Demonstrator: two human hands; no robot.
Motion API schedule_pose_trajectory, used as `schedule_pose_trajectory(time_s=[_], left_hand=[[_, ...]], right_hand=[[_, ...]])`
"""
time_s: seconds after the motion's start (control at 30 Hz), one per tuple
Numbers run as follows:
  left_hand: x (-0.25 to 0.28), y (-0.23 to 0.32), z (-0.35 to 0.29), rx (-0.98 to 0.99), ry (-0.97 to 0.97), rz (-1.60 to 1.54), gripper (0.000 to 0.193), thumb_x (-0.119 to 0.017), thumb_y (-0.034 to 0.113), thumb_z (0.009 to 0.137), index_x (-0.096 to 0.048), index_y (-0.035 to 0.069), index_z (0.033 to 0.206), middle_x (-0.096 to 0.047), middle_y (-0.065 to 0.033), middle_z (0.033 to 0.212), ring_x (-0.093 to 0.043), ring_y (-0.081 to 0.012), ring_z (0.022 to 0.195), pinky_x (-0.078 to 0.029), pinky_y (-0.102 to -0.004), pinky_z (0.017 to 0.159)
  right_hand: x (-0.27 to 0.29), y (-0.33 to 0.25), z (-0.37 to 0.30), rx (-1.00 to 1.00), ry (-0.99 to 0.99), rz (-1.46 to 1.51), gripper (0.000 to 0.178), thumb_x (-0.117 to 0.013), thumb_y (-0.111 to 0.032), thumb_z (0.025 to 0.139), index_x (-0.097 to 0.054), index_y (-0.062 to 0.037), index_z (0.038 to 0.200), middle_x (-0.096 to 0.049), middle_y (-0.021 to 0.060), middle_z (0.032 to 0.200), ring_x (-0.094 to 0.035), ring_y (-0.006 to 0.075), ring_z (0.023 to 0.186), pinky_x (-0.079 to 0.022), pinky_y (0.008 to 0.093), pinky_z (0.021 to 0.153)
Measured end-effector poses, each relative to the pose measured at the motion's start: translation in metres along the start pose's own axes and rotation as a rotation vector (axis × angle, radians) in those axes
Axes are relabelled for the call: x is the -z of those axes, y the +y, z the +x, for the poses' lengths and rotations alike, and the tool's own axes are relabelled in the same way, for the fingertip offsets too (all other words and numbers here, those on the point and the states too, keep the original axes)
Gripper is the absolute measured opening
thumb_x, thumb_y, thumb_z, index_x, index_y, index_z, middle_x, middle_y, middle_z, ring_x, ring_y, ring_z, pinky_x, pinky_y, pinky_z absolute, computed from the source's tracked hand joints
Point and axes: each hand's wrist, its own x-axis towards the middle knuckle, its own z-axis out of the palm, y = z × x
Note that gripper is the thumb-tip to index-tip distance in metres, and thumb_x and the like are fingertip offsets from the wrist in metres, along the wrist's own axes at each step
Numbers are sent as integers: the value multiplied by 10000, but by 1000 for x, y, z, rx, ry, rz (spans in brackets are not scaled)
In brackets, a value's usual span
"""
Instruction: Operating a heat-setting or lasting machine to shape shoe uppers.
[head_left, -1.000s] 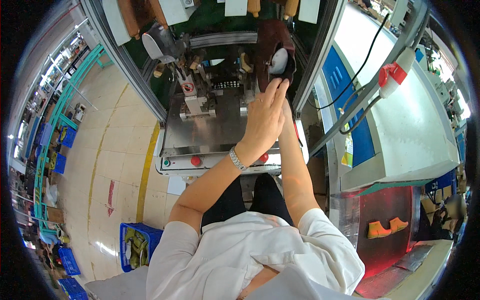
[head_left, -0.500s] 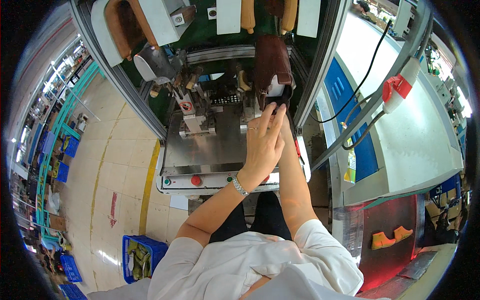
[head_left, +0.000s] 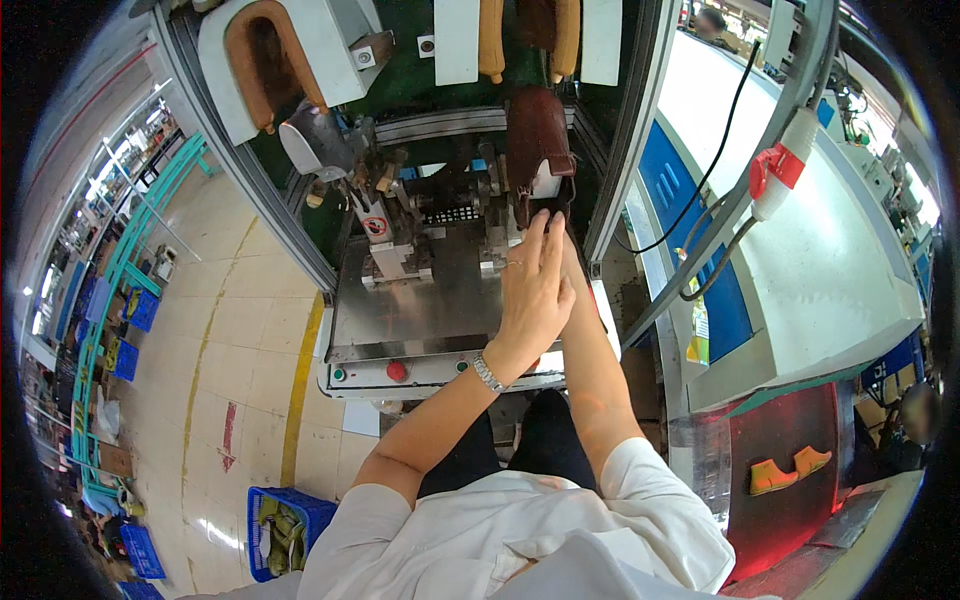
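Note:
A dark brown leather shoe upper [head_left: 538, 135] sits on the right-hand mould of the machine, a pale patch showing at its lower end. My left hand [head_left: 536, 285], with a metal watch at the wrist, reaches across to this lower end. Its fingers are stretched out and the fingertips are at the dark edge of the upper; the thumb stands apart. My right hand lies behind the left one, close to the same edge. Only its forearm [head_left: 598, 375] shows well, and its fingers are hidden.
At the machine's left stands a metal mould [head_left: 315, 145] beside clamps; padded forms [head_left: 270, 60] hang above. A red button [head_left: 397, 371] is on the front panel. A blue basket [head_left: 310, 505] stands on the floor at left. Orange shoe pieces [head_left: 772, 476] lie on a red-lit surface at right.
The view has shifted slightly, so the machine sits a little lower. My left hand's fingers have drawn closer together. Both hands stay at the upper's lower end.

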Motion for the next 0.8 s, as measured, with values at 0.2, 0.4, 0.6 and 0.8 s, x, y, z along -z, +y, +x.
schedule_pose_trajectory(time_s=[0.2,0.4,0.6,0.8], left_hand=[[24,11,0,-61,-14,-54,649,-614,79,736,-329,43,1318,-293,-189,1348,-391,-357,1150,-366,-428,925],[47,2,-32,-125,-20,-149,478,-614,68,732,-486,63,1192,-405,-142,1275,-510,-259,985,-396,-368,855],[47,0,-21,-242,-43,-111,262,-605,40,725,-564,73,982,-439,-125,1237,-550,-216,869,-417,-360,746],[35,-11,3,-251,-33,-24,200,-607,44,719,-538,78,904,-412,-140,1260,-560,-204,851,-410,-365,740]], right_hand=[[9,-18,-11,4,-40,59,235,-399,-283,931,-515,-97,1016,-603,89,929,-591,244,852,-493,454,729],[159,-8,-89,866,734,-1166,395,-664,-138,725,-546,-16,1081,-592,134,1014,-559,254,976,-431,349,845],[244,34,-149,390,928,-1296,766,-741,-154,603,-357,-49,1257,-431,223,1220,-436,349,1135,-350,387,960],[176,27,-133,78,1262,-1287,766,-686,-129,623,-312,-93,1290,-434,180,1233,-403,346,1148,-315,417,975]])
